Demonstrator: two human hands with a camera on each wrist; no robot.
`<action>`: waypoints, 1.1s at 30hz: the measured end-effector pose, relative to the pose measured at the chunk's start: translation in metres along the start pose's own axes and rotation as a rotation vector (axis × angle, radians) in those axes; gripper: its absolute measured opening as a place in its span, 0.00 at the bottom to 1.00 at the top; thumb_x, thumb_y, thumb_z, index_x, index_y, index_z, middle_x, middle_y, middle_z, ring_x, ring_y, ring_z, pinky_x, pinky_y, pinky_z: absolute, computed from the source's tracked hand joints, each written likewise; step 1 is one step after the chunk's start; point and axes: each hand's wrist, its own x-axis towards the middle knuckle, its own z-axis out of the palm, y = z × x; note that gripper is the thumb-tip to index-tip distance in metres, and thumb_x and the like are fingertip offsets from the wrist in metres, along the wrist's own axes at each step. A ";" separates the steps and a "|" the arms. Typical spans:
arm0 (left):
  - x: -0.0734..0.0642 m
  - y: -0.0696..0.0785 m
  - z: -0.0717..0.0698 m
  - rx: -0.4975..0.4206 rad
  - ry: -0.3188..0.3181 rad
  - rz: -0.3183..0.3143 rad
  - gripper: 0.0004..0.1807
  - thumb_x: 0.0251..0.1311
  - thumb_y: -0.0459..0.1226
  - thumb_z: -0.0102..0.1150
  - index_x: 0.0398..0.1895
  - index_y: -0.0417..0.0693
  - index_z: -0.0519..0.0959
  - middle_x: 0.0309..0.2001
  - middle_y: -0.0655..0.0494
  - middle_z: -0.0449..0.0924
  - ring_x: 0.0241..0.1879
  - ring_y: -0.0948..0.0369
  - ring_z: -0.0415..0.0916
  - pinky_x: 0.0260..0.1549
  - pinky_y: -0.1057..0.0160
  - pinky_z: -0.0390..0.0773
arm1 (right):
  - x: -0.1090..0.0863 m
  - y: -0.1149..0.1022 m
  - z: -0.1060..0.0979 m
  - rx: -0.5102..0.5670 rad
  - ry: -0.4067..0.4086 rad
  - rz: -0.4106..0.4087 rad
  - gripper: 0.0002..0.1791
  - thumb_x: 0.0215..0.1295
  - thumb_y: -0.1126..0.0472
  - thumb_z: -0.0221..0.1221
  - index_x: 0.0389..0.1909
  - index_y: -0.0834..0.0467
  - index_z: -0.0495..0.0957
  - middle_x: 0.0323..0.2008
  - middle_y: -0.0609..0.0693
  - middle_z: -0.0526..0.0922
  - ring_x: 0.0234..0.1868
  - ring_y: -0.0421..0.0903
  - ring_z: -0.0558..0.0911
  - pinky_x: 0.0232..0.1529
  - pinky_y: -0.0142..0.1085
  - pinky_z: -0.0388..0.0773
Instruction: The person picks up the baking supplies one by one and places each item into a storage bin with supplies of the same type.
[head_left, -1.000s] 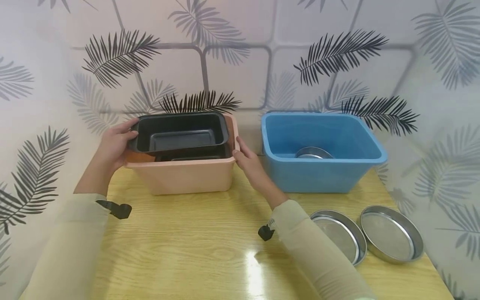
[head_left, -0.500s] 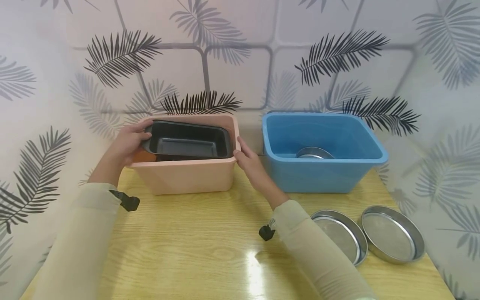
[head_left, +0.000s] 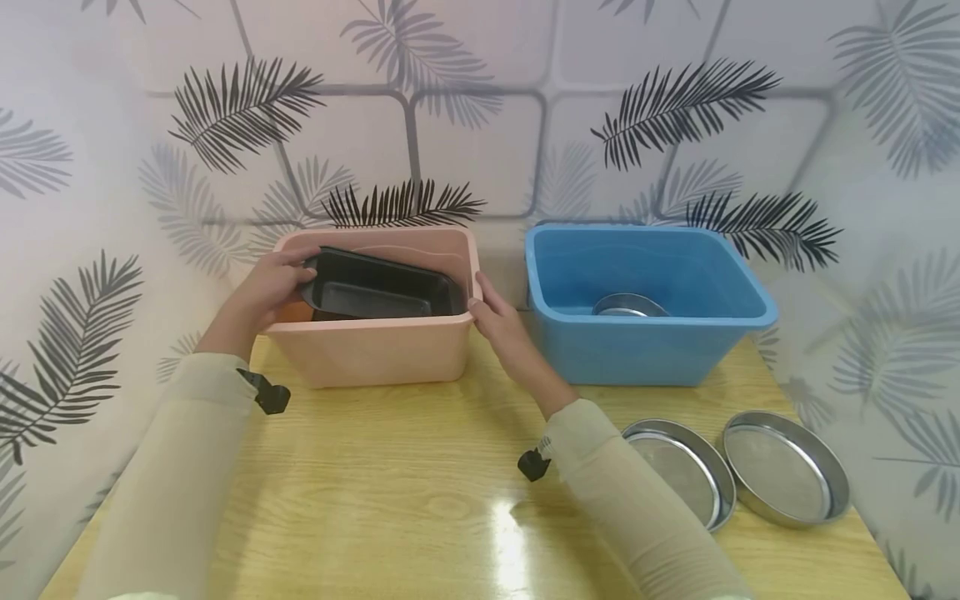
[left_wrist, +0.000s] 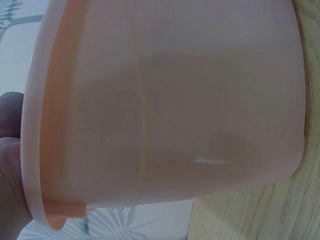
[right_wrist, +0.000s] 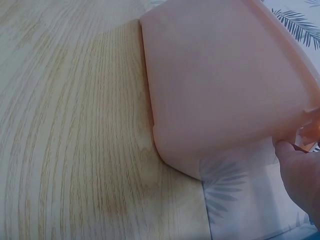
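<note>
In the head view, a black loaf pan (head_left: 382, 287) lies tilted inside the pink bin (head_left: 375, 354), its right end lower. My left hand (head_left: 272, 283) grips the pan's left end, thumb on the inside of the wall. Beneath it, the dark edge of another black pan shows; the rest is hidden. My right hand (head_left: 501, 323) holds the bin's right rim. In the left wrist view, the bin wall (left_wrist: 175, 100) covers most of the picture, with part of the left hand (left_wrist: 10, 170) behind the rim. From the right wrist, the right hand (right_wrist: 300, 172) appears at the bin's end.
A blue bin (head_left: 622, 354) stands right of the pink one, with a round metal pan (head_left: 628, 305) inside. Two more round metal pans, one left (head_left: 678, 471) and one right (head_left: 783, 467), lie on the wooden table (head_left: 360, 500). A leaf-patterned wall covering (head_left: 480, 150) rises behind.
My left hand has moved right and down with the black pan, lowering it from above the pink bin's rim into the bin, right end first. The right hand has stayed at the rim.
</note>
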 end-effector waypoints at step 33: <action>0.004 0.001 0.003 0.074 -0.052 -0.055 0.31 0.78 0.31 0.35 0.80 0.37 0.45 0.79 0.31 0.43 0.77 0.39 0.49 0.74 0.45 0.59 | 0.000 0.000 0.001 0.020 0.004 -0.001 0.34 0.78 0.54 0.49 0.81 0.47 0.51 0.81 0.46 0.51 0.80 0.43 0.53 0.76 0.44 0.59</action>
